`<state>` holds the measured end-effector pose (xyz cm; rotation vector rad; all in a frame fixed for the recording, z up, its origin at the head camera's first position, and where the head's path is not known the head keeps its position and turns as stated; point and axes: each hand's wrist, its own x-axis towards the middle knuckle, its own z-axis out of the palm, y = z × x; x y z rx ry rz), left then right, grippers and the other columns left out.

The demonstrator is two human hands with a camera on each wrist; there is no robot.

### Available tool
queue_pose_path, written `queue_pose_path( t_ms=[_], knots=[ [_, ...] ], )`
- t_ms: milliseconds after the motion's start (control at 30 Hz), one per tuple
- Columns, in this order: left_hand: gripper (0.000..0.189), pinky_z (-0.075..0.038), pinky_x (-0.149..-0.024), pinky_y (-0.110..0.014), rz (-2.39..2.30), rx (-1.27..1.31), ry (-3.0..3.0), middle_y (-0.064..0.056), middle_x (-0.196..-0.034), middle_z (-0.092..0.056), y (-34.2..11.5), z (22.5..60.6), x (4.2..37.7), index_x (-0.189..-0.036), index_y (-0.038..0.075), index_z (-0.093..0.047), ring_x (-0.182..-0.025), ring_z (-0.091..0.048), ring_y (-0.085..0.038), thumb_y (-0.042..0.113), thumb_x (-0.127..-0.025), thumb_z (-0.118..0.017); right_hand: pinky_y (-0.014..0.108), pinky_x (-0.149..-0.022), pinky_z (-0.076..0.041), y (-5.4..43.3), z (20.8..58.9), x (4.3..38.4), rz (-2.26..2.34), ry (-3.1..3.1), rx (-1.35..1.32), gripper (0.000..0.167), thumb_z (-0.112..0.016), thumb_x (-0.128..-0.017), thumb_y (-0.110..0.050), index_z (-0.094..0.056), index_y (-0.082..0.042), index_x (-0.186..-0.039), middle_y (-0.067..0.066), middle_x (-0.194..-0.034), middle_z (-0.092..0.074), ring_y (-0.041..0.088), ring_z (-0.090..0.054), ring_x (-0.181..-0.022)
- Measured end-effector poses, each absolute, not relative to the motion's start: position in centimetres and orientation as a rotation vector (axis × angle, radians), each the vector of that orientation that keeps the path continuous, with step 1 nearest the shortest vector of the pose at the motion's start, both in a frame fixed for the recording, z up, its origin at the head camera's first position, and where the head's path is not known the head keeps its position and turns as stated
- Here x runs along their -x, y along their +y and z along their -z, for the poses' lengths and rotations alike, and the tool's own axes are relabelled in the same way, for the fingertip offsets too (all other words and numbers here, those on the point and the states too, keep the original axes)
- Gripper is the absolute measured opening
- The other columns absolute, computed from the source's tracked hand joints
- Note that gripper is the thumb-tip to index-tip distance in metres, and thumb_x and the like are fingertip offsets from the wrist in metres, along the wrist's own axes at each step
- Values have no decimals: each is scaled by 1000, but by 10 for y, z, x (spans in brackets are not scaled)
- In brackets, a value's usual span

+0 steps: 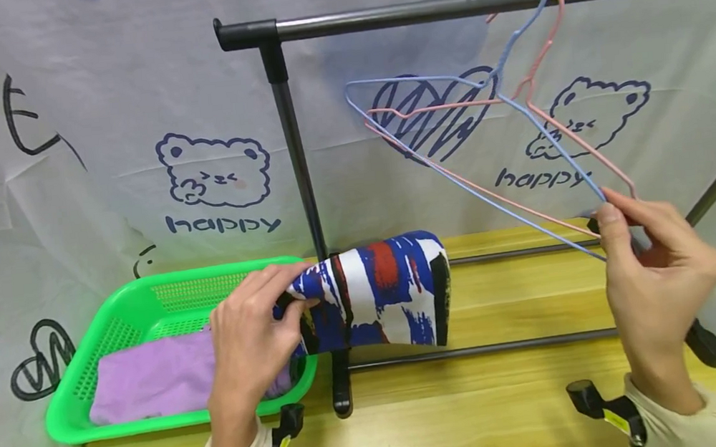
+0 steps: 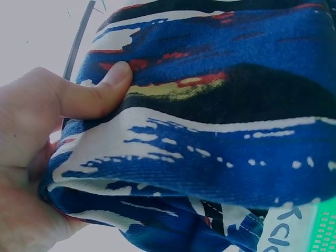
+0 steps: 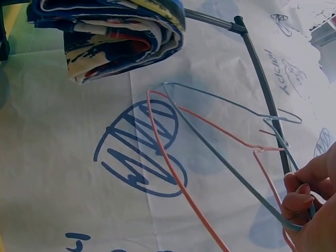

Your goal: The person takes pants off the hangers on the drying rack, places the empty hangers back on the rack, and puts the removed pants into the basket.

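My left hand (image 1: 256, 341) grips one end of a folded cloth (image 1: 387, 292) printed in blue, white, red and black, thumb on top. The cloth is held up beside the rack post, and the left wrist view shows its layered folds. Whether it is a garment is hard to tell. With thumb and fingers, my right hand (image 1: 660, 266) pinches the lower right corner of a blue hanger (image 1: 505, 51). That hanger's hook is at the rail; whether it bears on it I cannot tell. Just behind, a pink hanger (image 1: 561, 2) hangs from the rail.
A black rack with a horizontal rail (image 1: 377, 18) and a post (image 1: 300, 157) stands on the wooden table (image 1: 429, 425). At left is a green basket (image 1: 157, 424) with a folded purple cloth (image 1: 155, 376) inside. Behind hangs a printed white sheet (image 1: 125, 95).
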<state>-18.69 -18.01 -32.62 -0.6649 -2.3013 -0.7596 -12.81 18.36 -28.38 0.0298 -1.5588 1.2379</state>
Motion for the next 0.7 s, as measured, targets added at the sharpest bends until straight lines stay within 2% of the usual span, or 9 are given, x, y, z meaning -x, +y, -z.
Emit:
queue_pose_path(
  t_ms=[100, 300, 467, 700],
  knots=[
    [44, -54, -60, -37, 760, 667, -2289, -3, -105, -76, -180, 326, 187, -115, 15, -77, -84, -70, -23, 0, -75, -86, 13, -72, -55, 178, 280, 130, -1208, -1591, -22, 15, -70, -92, 6, -76, 11, -104, 2, -92, -72, 16, -64, -82],
    [43, -52, -58, -34, 756, 663, -2285, -2, -104, -77, -181, 326, 188, -116, 15, -78, -82, -69, -21, 2, -76, -87, 10, -71, -53, 172, 281, 133, -1180, -1633, -8, 15, -72, -92, 2, -78, 7, -104, 3, -93, -74, 14, -64, -82],
    [43, -52, -57, -34, 746, 654, -2287, -3, -104, -77, -181, 326, 188, -116, 14, -78, -82, -69, -22, -1, -76, -84, 11, -73, -54, 172, 286, 134, -1207, -1665, -9, 16, -69, -92, 5, -77, 7, -106, 1, -93, -72, 12, -65, -80],
    [44, -53, -58, -36, 772, 651, -2278, -2, -104, -77, -181, 327, 188, -115, 14, -78, -84, -70, -23, -5, -75, -79, 16, -84, -54, 167, 294, 133, -1191, -1679, -95, 23, -63, -93, 11, -74, 10, -114, 10, -100, -68, 15, -67, -90]
  ],
)
